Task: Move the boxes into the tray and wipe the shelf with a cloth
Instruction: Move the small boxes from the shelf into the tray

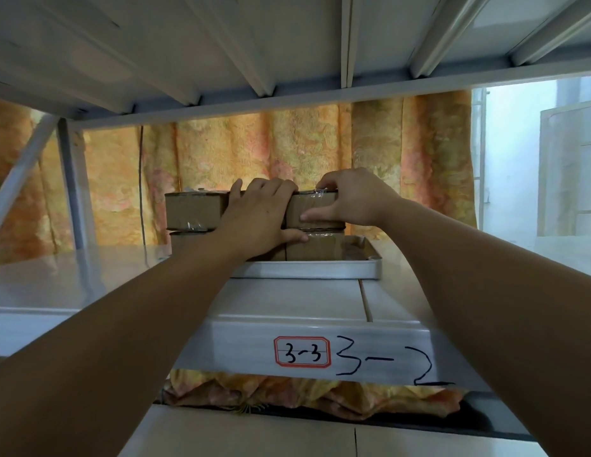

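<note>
Several taped brown cardboard boxes stand stacked two high in a white tray (307, 270) on the white shelf (287, 301). My right hand (350, 196) grips the upper right box (315, 207), fingers over its top edge and thumb on its front face. My left hand (259, 219) lies flat across the seam between the upper left box (192, 209) and the right stack, its thumb touching the lower right box (315, 247). The lower left box is mostly hidden behind my left forearm. No cloth is in view.
The shelf above hangs low overhead, with metal ribs (261, 61). A grey upright post (71, 186) stands at the left. An orange patterned curtain (254, 153) hangs behind. The shelf's front edge carries labels "3-3" (302, 351) and "3-2". A lower shelf (254, 430) lies beneath.
</note>
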